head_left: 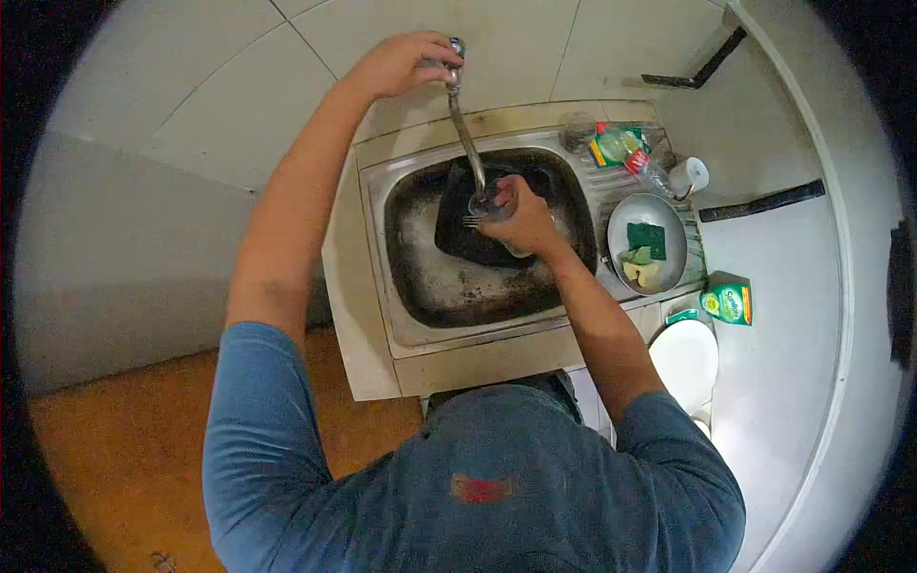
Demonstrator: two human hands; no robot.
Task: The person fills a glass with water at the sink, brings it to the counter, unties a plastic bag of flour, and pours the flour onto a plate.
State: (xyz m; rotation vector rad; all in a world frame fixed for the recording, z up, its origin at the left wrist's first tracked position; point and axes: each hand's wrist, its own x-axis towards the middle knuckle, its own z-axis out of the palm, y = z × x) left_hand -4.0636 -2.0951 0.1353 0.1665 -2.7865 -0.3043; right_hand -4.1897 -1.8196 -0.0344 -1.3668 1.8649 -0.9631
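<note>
At the wall my left hand (409,65) has its fingers closed around the faucet handle (456,48). The metal spout (468,143) curves down from there over the sink (420,286). Right below its mouth, my right hand (523,222) grips what looks like a small clear glass (480,206). Fork tines (470,222) stick out to the left beside my thumb; whether the fork is also in my grip is unclear. Under this hand, a dark black object (458,239) lies in the basin, partly covered by the hand.
On the drainboard to the right, a round grey pan (621,215) holds a green scouring pad (647,239) and yellowish sponge pieces (642,274). Behind it are a plastic bottle (650,172), a white cup (690,176) and a clear glass (577,132). A green packet (728,303) and white plate (686,363) sit nearer me.
</note>
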